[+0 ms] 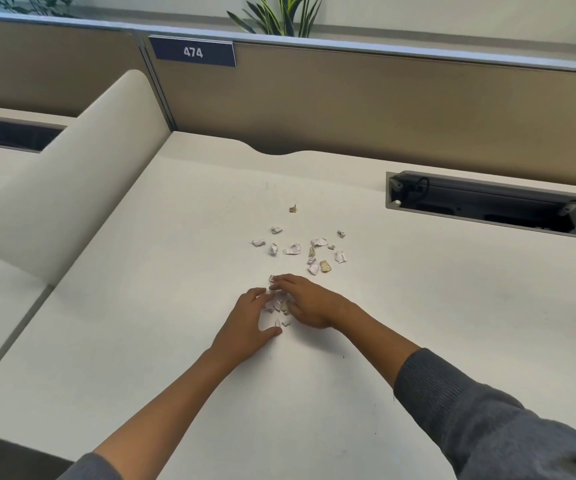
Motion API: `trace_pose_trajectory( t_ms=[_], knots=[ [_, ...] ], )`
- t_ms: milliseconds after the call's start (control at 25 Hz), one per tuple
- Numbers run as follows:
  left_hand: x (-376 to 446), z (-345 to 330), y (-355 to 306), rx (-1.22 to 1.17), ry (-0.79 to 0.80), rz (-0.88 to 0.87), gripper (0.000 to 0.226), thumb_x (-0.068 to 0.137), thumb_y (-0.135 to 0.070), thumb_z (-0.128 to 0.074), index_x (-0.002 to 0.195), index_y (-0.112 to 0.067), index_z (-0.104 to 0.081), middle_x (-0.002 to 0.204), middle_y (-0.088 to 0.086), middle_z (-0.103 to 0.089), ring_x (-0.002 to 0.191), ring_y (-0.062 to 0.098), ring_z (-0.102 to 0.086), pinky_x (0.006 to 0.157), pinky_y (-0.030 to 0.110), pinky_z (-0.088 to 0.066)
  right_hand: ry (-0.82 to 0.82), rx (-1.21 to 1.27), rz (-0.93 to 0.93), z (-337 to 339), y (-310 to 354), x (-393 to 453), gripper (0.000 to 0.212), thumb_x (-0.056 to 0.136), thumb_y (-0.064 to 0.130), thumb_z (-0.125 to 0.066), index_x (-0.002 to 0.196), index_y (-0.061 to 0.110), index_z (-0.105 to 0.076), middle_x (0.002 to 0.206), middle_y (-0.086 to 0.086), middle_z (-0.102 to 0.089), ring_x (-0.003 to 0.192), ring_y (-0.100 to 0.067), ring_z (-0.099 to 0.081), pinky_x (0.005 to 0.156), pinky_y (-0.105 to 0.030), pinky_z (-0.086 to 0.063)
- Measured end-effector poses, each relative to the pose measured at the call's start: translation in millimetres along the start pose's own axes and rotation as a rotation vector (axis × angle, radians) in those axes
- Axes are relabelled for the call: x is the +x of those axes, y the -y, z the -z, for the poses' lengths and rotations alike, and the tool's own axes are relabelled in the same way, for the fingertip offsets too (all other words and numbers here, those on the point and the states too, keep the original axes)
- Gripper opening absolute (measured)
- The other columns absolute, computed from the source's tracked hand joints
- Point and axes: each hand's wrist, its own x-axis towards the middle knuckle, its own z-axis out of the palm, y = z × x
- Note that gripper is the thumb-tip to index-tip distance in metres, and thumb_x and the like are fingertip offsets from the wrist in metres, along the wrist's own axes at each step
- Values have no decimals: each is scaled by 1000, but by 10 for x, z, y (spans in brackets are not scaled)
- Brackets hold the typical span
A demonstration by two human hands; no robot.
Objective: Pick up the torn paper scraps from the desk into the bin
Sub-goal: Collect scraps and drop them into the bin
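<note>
risk: small torn white-and-tan paper scraps (309,252) on white bench (175,271) slip out | left hand (245,323), right hand (305,303): both open, cupping scraps | bin unseen

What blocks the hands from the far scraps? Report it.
Nothing visible. The left hand and right hand cup a near cluster; bare desk lies between them and the far scraps. No bin is in view.

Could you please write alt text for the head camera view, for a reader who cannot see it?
A person's left hand and right hand cup a small cluster of torn paper scraps on a white desk. More loose scraps lie scattered just beyond the fingers. No bin is in view.
</note>
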Motion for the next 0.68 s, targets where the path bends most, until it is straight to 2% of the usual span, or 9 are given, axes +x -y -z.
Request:
trace_pose_trajectory(
  t_ms=[120, 240, 360, 480, 560, 680],
  knots=[
    [7, -6, -19, -23, -10, -16, 43, 80, -27, -75, 121, -19, -62, 115, -7, -55, 103, 10, -49, 93, 24, -43, 33, -30, 35, -34, -32, -102, 68, 85, 20, -60, 148, 19, -34, 158, 4, -22, 145, -12, -23, 114, -31, -31],
    [-25, -24, -6, -33, -24, -20, 29, 84, -21, -72, 112, -16, -67, 102, -10, -55, 91, 7, -52, 84, 18, -40, 32, -83, 54, -110, -48, -108, 82, 82, 32, -68, 152, 23, -27, 162, 8, -14, 148, -11, -14, 114, -29, -27],
    [-72, -43, -10, -13, -28, -28, 21, 90, -19, -66, 110, -14, -71, 100, -7, -58, 90, 8, -54, 82, 17, -41, 4, -142, 103, -157, -26, -119, 64, 89, 31, -65, 146, 19, -39, 159, 2, -23, 147, -17, -20, 116, -35, -29],
    [-121, -42, -47, 27, -22, -54, 20, 93, -19, -61, 109, -18, -71, 101, -6, -60, 96, 12, -54, 84, 22, -44, -37, -158, 133, -188, 34, -183, 44, 94, 18, -59, 137, 15, -51, 153, -2, -35, 141, -18, -32, 108, -34, -36],
    [-184, -48, -61, 81, 3, -77, 23, 92, -24, -60, 114, -23, -68, 105, -7, -57, 101, 11, -52, 85, 26, -46, -65, -174, 144, -238, 45, -270, 38, 97, 11, -53, 135, 14, -55, 150, -4, -40, 138, -19, -37, 103, -33, -40],
    [-311, -62, -45, 154, 63, -92, 36, 88, -34, -61, 123, -28, -61, 119, -12, -50, 110, 6, -47, 90, 26, -47, -149, -200, 146, -321, 0, -463, 31, 100, 11, -47, 127, 15, -62, 142, -5, -50, 132, -21, -45, 94, -40, -49]
  ],
)
